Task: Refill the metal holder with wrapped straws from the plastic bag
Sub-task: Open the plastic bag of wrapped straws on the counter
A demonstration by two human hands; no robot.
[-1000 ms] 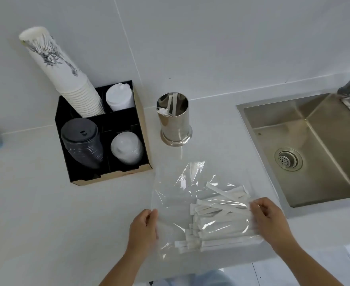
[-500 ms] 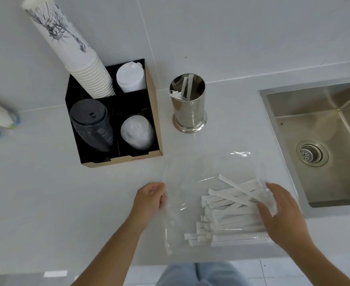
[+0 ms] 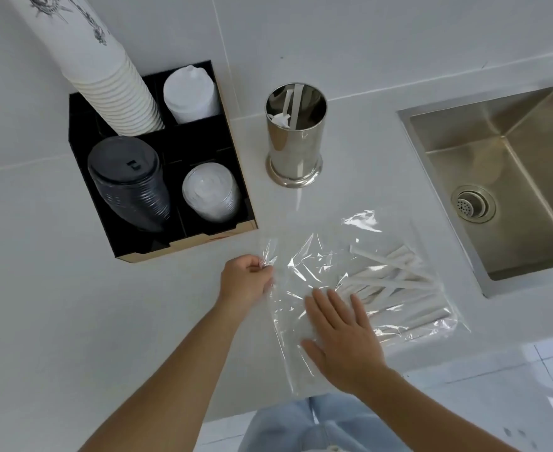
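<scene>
A clear plastic bag [image 3: 320, 252] lies flat on the white counter near its front edge, with several white wrapped straws [image 3: 395, 282] piled in its right half. My left hand [image 3: 245, 282] pinches the bag's left edge. My right hand [image 3: 340, 334] lies flat, fingers spread, on the bag's lower left part, just left of the straws. The shiny metal holder [image 3: 296, 135] stands upright behind the bag and holds two wrapped straws and a crumpled bit of paper.
A black organiser box [image 3: 239, 177] with paper cups, black lids and clear lids stands left of the holder. A steel sink [image 3: 510, 177] is sunk into the counter at the right. The counter's front edge runs just below the bag.
My right hand has moved left off the straws onto the bag's lower left part. My left hand has closed on the bag's left edge. The camera has come closer.
</scene>
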